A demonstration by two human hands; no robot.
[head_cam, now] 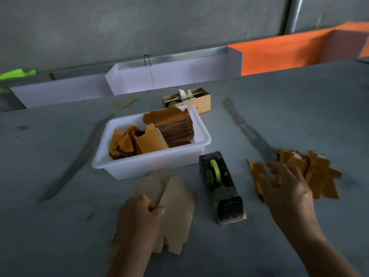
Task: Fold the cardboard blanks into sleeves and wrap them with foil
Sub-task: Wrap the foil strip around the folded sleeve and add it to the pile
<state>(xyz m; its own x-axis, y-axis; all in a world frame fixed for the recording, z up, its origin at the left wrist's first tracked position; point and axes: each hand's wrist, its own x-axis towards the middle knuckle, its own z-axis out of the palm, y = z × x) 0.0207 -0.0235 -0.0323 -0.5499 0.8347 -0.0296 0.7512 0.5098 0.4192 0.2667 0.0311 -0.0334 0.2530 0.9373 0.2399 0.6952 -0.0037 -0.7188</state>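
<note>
Brown flat cardboard blanks (pixel 175 212) pinched by left hand (pixel 137 214), long axis pointing away on grey desk (pixel 60 226). Right hand (pixel 287 186), fingers spread, holding nothing, hovers over loose orange folded sleeves (pixel 319 172) at far right; nearer them than left. Black tape dispenser (pixel 221 188) between hands.

A grey tabletop (pixel 60 226) carries a white tub (pixel 151 162), tape dispenser (pixel 221 186), small cardboard box (pixel 201 102), brown blanks (pixel 177 212) and orange sleeves (pixel 319 174).
</note>
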